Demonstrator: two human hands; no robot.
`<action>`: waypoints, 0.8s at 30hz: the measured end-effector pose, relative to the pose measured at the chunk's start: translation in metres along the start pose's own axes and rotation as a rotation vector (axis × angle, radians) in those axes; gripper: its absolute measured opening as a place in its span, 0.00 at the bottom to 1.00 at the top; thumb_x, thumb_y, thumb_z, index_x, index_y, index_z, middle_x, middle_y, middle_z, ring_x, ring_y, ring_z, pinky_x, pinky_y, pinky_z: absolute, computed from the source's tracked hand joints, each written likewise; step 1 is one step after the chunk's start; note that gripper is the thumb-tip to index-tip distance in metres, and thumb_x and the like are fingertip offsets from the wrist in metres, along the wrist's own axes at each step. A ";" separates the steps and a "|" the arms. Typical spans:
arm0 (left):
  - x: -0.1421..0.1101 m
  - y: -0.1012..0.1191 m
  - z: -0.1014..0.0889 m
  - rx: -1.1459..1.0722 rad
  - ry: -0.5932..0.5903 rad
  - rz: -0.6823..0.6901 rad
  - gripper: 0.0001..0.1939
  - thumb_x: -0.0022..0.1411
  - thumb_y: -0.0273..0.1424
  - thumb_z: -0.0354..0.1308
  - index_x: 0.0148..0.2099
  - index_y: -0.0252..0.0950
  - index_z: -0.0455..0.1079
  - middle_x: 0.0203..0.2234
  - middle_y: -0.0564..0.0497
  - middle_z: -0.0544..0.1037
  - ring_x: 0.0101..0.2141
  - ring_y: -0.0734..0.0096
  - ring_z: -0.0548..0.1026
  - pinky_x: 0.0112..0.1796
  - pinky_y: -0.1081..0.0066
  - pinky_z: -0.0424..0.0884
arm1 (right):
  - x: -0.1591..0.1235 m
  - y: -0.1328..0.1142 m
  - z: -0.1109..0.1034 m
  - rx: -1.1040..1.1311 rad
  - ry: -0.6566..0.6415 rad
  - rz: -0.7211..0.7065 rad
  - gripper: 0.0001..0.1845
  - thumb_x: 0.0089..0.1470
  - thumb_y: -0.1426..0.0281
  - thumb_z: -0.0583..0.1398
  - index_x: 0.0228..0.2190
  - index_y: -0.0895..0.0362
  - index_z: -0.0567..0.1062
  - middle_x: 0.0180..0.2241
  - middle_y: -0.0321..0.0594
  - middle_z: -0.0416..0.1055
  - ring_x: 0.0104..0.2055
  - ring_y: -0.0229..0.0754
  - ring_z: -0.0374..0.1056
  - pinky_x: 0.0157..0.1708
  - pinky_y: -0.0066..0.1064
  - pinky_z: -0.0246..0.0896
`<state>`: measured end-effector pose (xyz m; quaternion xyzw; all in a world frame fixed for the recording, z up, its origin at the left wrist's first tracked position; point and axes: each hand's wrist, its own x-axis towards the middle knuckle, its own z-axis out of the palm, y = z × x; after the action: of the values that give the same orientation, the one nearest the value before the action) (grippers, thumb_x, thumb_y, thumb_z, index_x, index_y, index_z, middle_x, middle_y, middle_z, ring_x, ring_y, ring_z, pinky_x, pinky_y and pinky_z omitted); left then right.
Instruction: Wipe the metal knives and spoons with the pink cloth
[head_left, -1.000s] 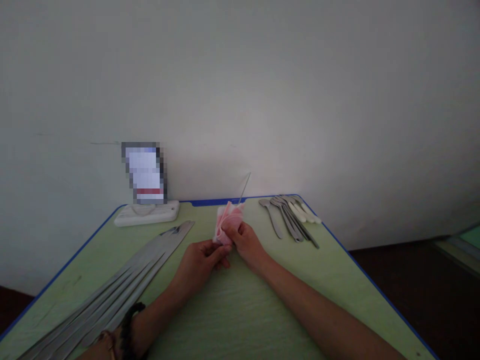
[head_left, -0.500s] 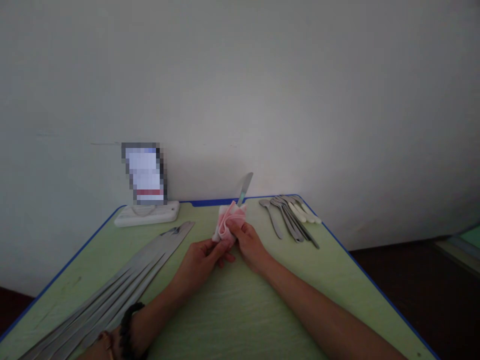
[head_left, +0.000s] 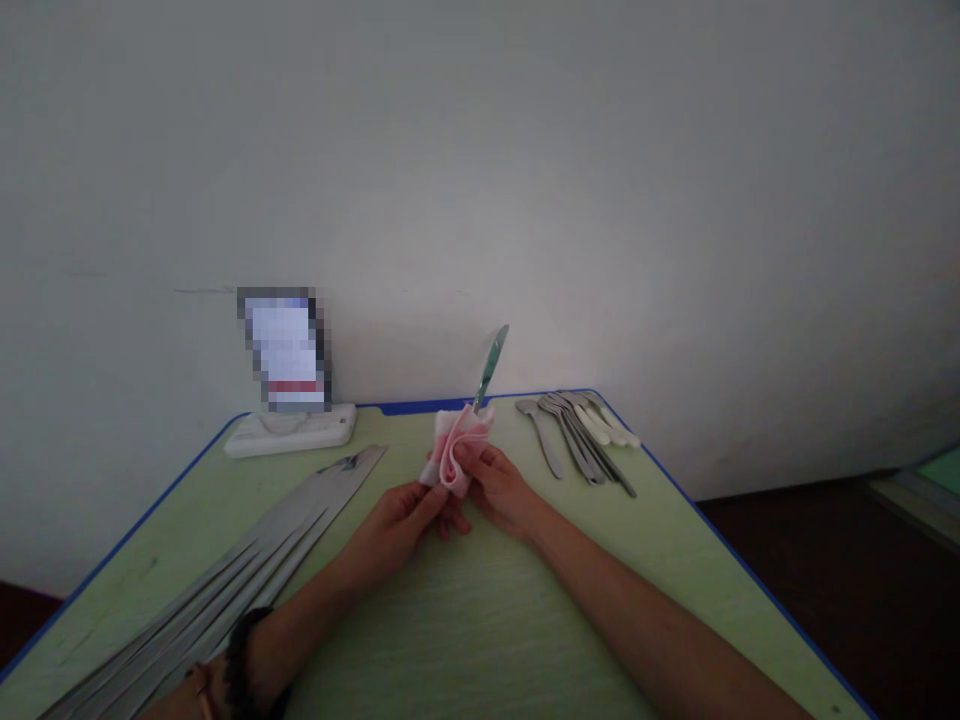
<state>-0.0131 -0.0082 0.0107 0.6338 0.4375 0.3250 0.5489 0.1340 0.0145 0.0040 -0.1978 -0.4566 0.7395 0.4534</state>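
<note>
A pink and white cloth [head_left: 450, 450] is bunched between my two hands above the middle of the table. Out of its top rises the blade of a table knife [head_left: 491, 365], tilted up to the right; the cloth and fingers hide its handle. My left hand [head_left: 409, 512] pinches the cloth's lower left edge. From the right, my right hand [head_left: 499, 487] is closed around the cloth, thumb pressing on the fold. Several metal spoons [head_left: 574, 440] lie to the right of my hands, one [head_left: 541, 435] slightly apart from the others.
Long flat metal pieces [head_left: 247, 565] fan across the table's left side. A phone [head_left: 285, 345] with a blurred screen stands on a white base [head_left: 292, 430] at the back left. Cutlery with white handles [head_left: 600, 425] lies back right. A wall [head_left: 480, 180] rises behind the blue-edged green table [head_left: 465, 620].
The knife blade has turned and sticks up a little higher, now looking greenish. My left thumb has shifted slightly down and left on the cloth, whose rolled fold shows more.
</note>
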 end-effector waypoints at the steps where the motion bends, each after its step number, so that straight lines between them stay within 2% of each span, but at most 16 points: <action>1: 0.000 0.000 0.000 -0.020 0.004 -0.002 0.25 0.58 0.50 0.50 0.28 0.33 0.73 0.23 0.48 0.77 0.23 0.72 0.67 0.24 0.74 0.60 | 0.000 -0.001 0.000 -0.005 -0.025 0.001 0.20 0.49 0.52 0.61 0.26 0.57 0.69 0.17 0.31 0.66 0.14 0.34 0.59 0.15 0.28 0.56; 5: 0.000 -0.002 -0.001 -0.066 0.029 -0.010 0.25 0.58 0.51 0.49 0.27 0.34 0.70 0.21 0.49 0.76 0.22 0.73 0.66 0.24 0.74 0.60 | 0.001 0.001 -0.003 -0.033 -0.072 -0.007 0.22 0.47 0.50 0.62 0.25 0.57 0.70 0.17 0.32 0.67 0.17 0.35 0.61 0.19 0.29 0.59; 9: 0.000 -0.003 -0.001 -0.026 0.017 -0.013 0.25 0.58 0.52 0.49 0.28 0.34 0.68 0.20 0.52 0.73 0.20 0.75 0.62 0.23 0.74 0.57 | 0.003 0.004 -0.006 -0.057 0.061 -0.025 0.22 0.46 0.50 0.62 0.25 0.57 0.71 0.19 0.33 0.67 0.21 0.36 0.62 0.23 0.29 0.59; 14: 0.000 -0.002 0.000 0.114 0.038 -0.042 0.24 0.58 0.51 0.49 0.26 0.35 0.67 0.19 0.55 0.68 0.19 0.76 0.59 0.22 0.75 0.54 | 0.003 0.001 -0.005 -0.017 0.232 -0.006 0.20 0.41 0.54 0.67 0.24 0.58 0.73 0.22 0.35 0.69 0.26 0.35 0.62 0.28 0.27 0.58; 19: -0.002 0.003 0.001 0.211 0.028 -0.074 0.24 0.58 0.51 0.49 0.23 0.36 0.65 0.15 0.59 0.63 0.18 0.76 0.58 0.22 0.74 0.53 | 0.003 -0.001 -0.004 -0.003 0.246 0.024 0.19 0.38 0.55 0.68 0.23 0.59 0.73 0.22 0.34 0.69 0.26 0.35 0.60 0.29 0.27 0.55; 24: -0.003 0.005 0.002 0.257 -0.004 -0.041 0.24 0.59 0.49 0.49 0.19 0.37 0.62 0.15 0.58 0.63 0.19 0.74 0.61 0.24 0.74 0.56 | 0.004 0.002 -0.005 -0.008 0.262 0.042 0.18 0.39 0.56 0.67 0.23 0.59 0.74 0.23 0.34 0.70 0.26 0.35 0.61 0.31 0.27 0.56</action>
<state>-0.0117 -0.0112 0.0153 0.6906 0.4871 0.2538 0.4706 0.1344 0.0200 0.0008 -0.3040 -0.3920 0.7148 0.4929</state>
